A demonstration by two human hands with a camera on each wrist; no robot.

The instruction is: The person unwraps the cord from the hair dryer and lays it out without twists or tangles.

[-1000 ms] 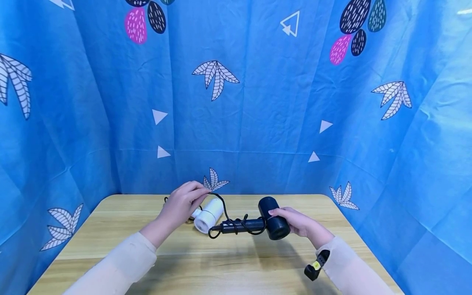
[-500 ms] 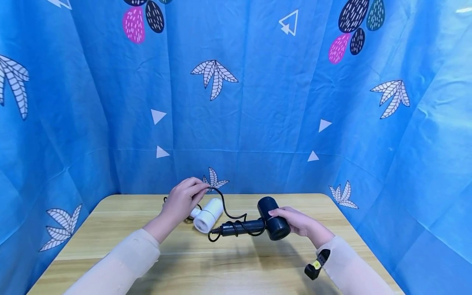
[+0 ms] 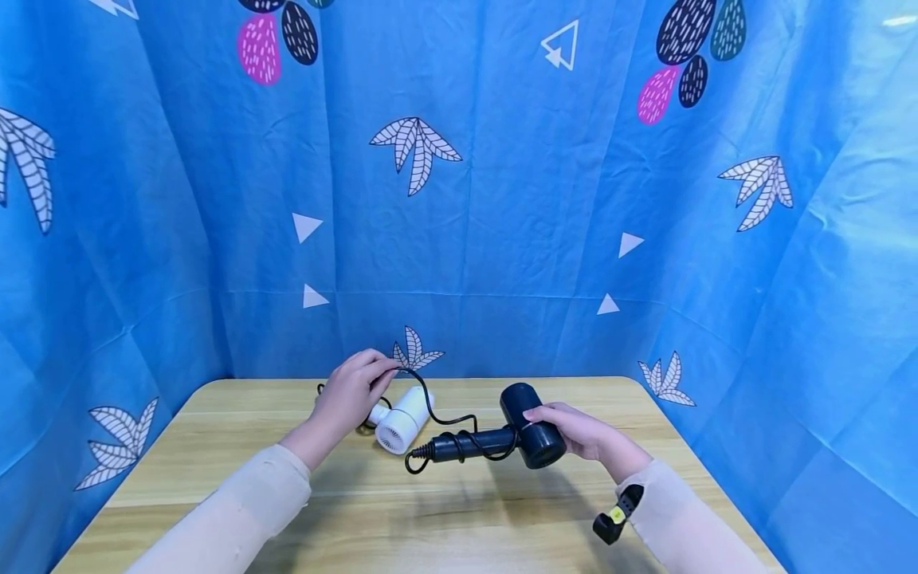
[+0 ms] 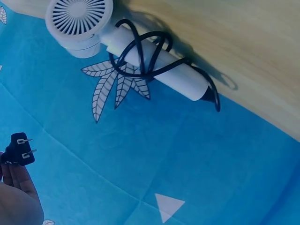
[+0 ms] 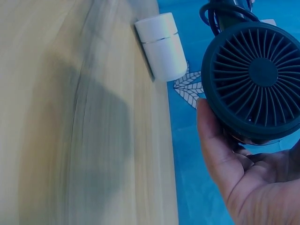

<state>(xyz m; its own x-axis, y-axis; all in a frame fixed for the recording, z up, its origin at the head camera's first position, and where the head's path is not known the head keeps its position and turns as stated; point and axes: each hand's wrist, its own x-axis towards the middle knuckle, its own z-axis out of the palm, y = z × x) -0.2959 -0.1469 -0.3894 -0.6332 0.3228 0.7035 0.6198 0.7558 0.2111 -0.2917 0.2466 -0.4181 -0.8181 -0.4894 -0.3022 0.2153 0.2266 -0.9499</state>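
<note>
One black hair dryer (image 3: 532, 426), held up over the wooden surface (image 3: 445, 518), with a soft shadow below. Barrel to the right, slightly tilted; handle pointing left, with a black cord (image 3: 453, 422) wound loosely around it and looped at the end. Clasped at the barrel by the right grip (image 3: 579, 434), with thumb against the casing and the other fingers partly hidden. Seen from the right wrist: a round slatted grille facing the camera, with the thumb at its lower edge.

From the handle, a freed length of cord, rising in a slack curve to the left grip (image 3: 351, 392). Pinched there between thumb and fingers: the cord's black plug (image 4: 19, 149), with two metal prongs showing in the left wrist view.

Just beyond, near the back edge and left of the middle: a white hair dryer (image 3: 405, 418), lying on the surface, partly covered by the left grip in the head view. Around its white handle, several crossing turns of dark cord (image 4: 164, 69).

Farther out, pale long sleeves (image 3: 237, 510) on both arms, and at the right cuff a black strapped device (image 3: 613, 518) with a yellow patch. Behind and to both sides, hanging blue cloth (image 3: 502, 199), creased and printed with white leaves, triangles and speckled drops in pink, black and green.
</note>
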